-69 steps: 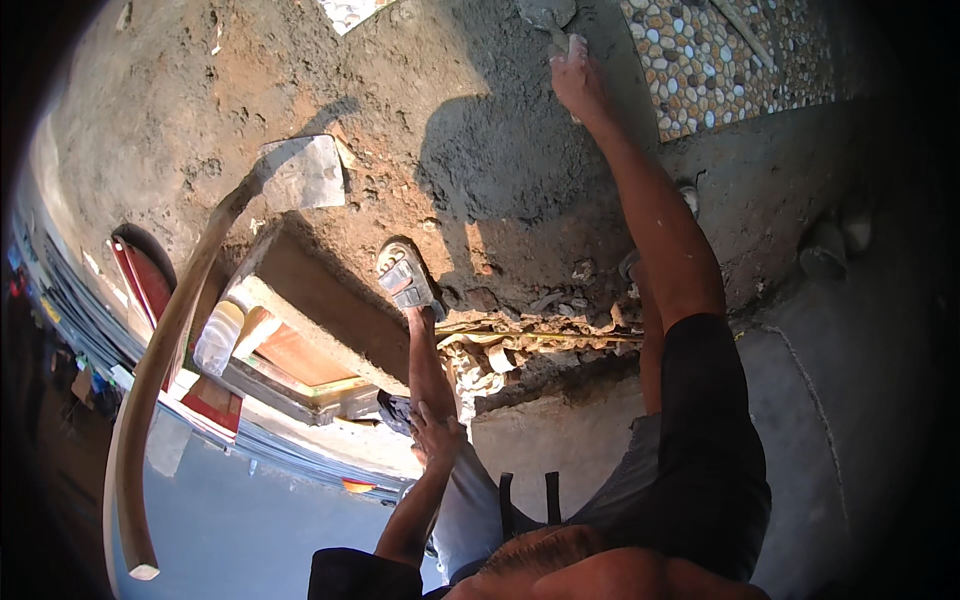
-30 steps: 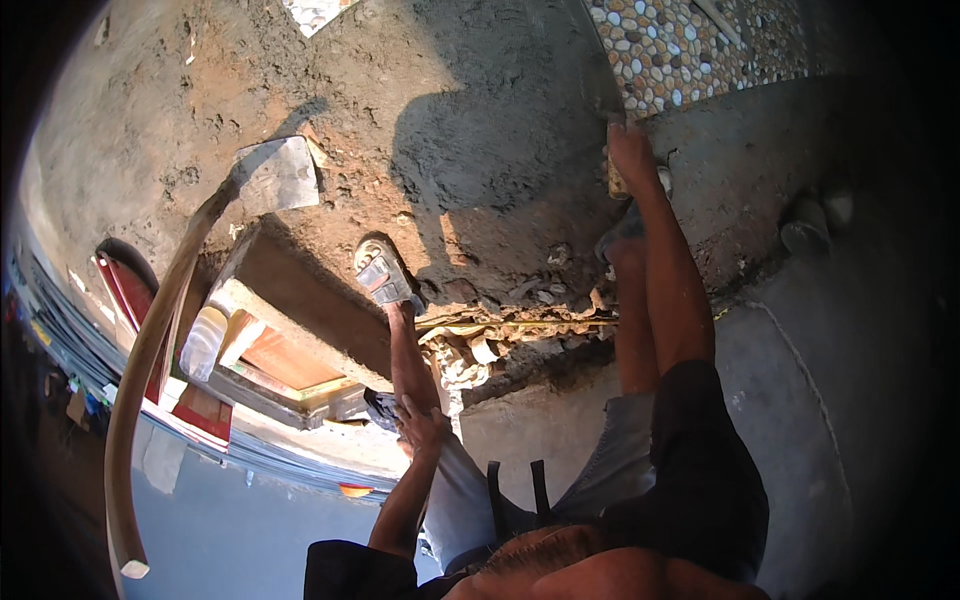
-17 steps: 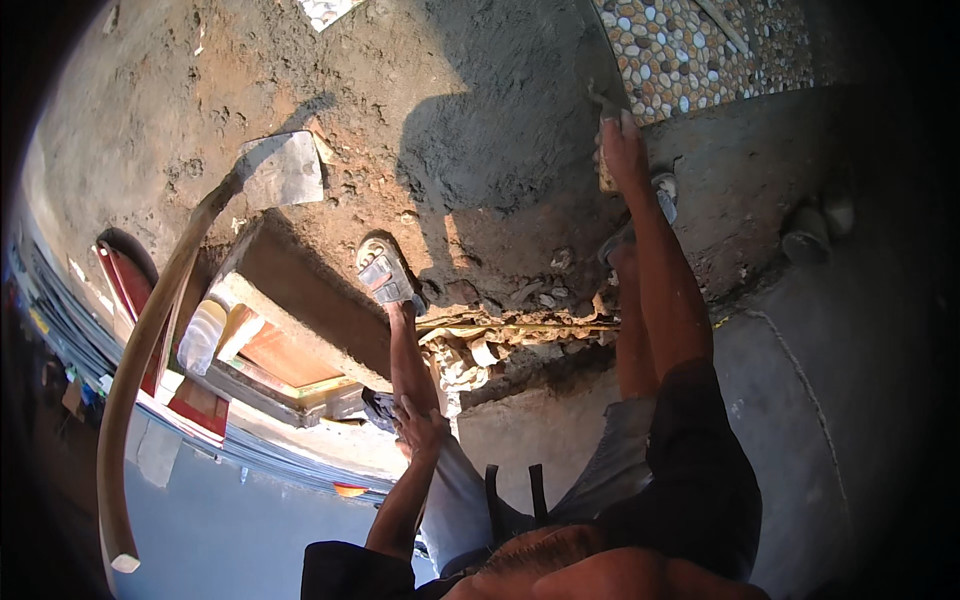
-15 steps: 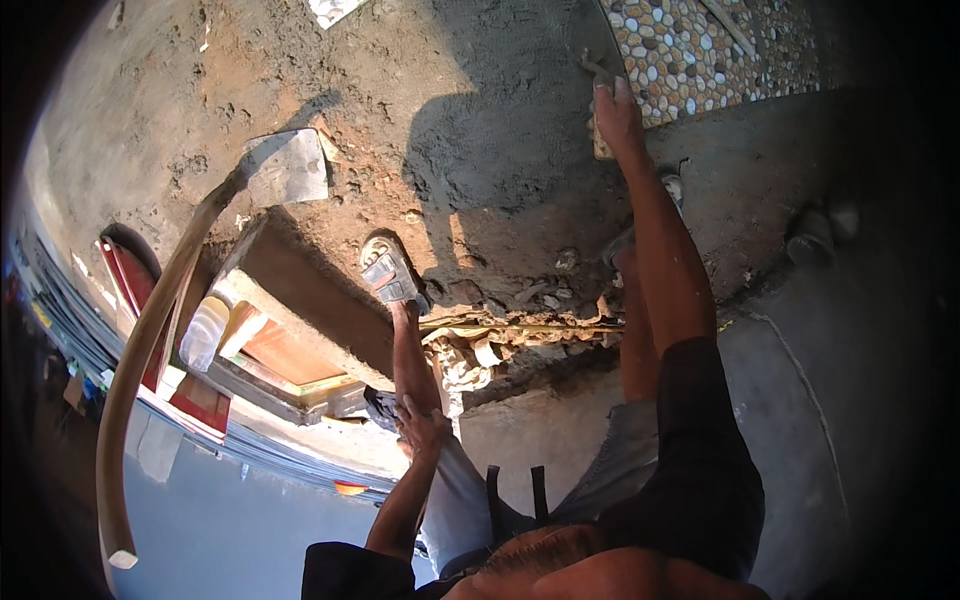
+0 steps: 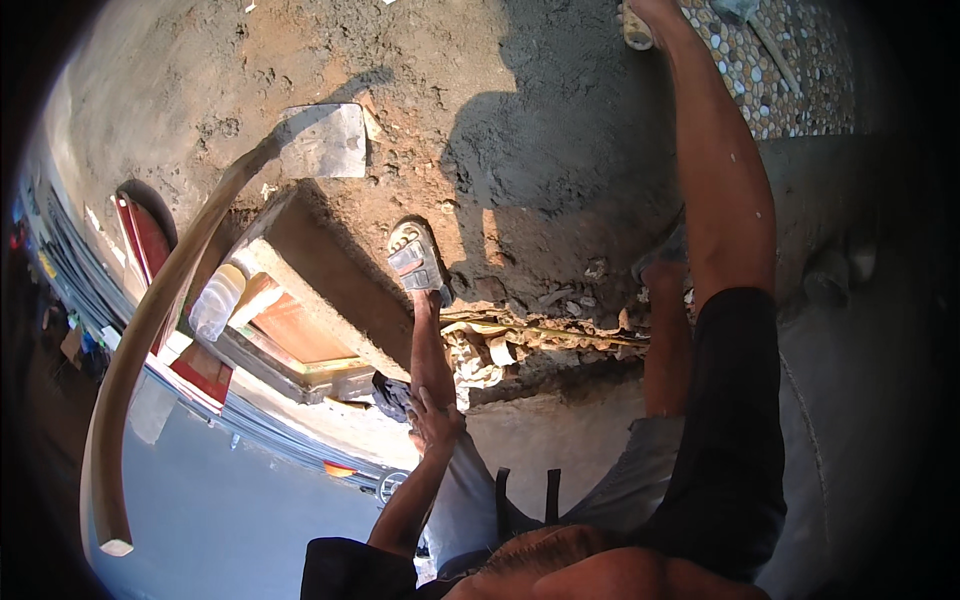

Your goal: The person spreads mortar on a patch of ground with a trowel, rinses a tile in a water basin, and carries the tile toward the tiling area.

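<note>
My right hand (image 5: 651,14), cut by the top edge, grips a pale tool (image 5: 637,32), apparently a wooden-handled trowel, at the edge of the wet grey cement (image 5: 570,140) beside the pebble-patterned surface (image 5: 758,70). The tool's working end is out of view. My left hand (image 5: 432,430) is wrapped round my left leg (image 5: 428,355), just below the knee. My sandalled left foot (image 5: 418,262) stands on rough, dirty screed.
A shovel (image 5: 322,140) with long curved wooden handle lies at left, beside a concrete box (image 5: 335,290), a plastic bottle (image 5: 215,300), red boards (image 5: 135,245) and long rods (image 5: 70,265). Broken rubble (image 5: 480,355) lines the ledge below. A rope (image 5: 805,410) lies right.
My right hand and tool have moved forward along the pebbled surface's edge, up to the top of the picture. The whole scene has shifted slightly. My left hand stays on my leg.
</note>
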`<action>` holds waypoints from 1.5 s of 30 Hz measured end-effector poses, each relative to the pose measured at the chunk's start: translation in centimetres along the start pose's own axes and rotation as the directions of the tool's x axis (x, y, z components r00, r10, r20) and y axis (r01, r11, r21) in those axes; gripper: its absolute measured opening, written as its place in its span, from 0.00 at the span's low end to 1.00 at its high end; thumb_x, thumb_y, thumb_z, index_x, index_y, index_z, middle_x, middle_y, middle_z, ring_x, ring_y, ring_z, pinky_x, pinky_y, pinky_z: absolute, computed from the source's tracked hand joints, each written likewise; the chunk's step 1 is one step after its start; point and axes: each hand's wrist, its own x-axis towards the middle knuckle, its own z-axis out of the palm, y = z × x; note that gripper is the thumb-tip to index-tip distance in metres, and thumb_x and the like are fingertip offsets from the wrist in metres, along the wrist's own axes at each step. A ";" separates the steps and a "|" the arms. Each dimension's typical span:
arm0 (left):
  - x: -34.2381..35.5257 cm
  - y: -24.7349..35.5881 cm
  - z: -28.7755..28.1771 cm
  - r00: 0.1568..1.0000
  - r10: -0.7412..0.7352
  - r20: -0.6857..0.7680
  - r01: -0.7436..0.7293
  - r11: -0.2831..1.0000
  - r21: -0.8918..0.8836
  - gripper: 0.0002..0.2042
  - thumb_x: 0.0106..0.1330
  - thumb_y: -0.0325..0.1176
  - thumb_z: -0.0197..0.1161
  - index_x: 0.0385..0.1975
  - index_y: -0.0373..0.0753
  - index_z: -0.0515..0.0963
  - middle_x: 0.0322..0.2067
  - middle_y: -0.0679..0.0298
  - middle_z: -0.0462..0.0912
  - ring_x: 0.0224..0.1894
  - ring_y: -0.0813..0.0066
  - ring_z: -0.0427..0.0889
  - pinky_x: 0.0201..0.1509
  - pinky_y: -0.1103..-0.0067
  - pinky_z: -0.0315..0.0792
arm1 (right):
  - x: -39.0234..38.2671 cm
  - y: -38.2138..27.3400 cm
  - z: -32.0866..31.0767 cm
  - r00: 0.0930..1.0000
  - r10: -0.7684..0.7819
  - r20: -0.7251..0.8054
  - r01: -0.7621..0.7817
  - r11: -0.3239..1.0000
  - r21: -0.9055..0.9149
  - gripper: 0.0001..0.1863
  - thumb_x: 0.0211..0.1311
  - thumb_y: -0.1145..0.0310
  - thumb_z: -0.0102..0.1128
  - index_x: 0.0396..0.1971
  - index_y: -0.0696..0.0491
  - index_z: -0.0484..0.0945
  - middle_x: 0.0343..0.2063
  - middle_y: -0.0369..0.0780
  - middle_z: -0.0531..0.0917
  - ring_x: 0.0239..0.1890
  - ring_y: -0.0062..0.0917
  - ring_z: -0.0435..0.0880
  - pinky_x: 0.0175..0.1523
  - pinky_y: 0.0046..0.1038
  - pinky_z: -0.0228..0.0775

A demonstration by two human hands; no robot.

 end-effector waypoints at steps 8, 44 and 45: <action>-0.1 0.2 -0.8 0.998 -0.045 0.036 0.044 0.999 0.030 0.37 0.58 0.46 0.57 0.67 0.44 0.50 0.67 0.46 0.47 0.67 0.44 0.52 0.62 0.47 0.54 | -3.2 0.1 10.9 0.984 -0.099 0.146 0.152 0.897 -0.415 0.24 0.66 0.53 0.40 0.45 0.59 0.74 0.39 0.53 0.80 0.41 0.41 0.82 0.41 0.43 0.73; 1.6 -2.4 0.1 0.999 0.041 0.028 -0.039 0.996 -0.075 0.40 0.56 0.46 0.58 0.67 0.43 0.49 0.67 0.41 0.44 0.66 0.37 0.48 0.62 0.45 0.52 | -9.8 1.1 4.8 0.972 0.159 -0.170 -0.166 0.986 -0.027 0.22 0.66 0.55 0.40 0.49 0.58 0.67 0.37 0.43 0.77 0.31 0.29 0.79 0.34 0.35 0.73; 1.7 -2.5 0.2 0.998 0.060 0.000 -0.060 0.997 -0.057 0.40 0.56 0.48 0.57 0.67 0.43 0.49 0.67 0.43 0.45 0.67 0.41 0.49 0.61 0.46 0.53 | -8.9 1.6 3.3 0.971 0.189 -0.148 -0.176 0.980 0.098 0.21 0.66 0.54 0.40 0.47 0.57 0.67 0.34 0.41 0.76 0.28 0.27 0.76 0.31 0.34 0.71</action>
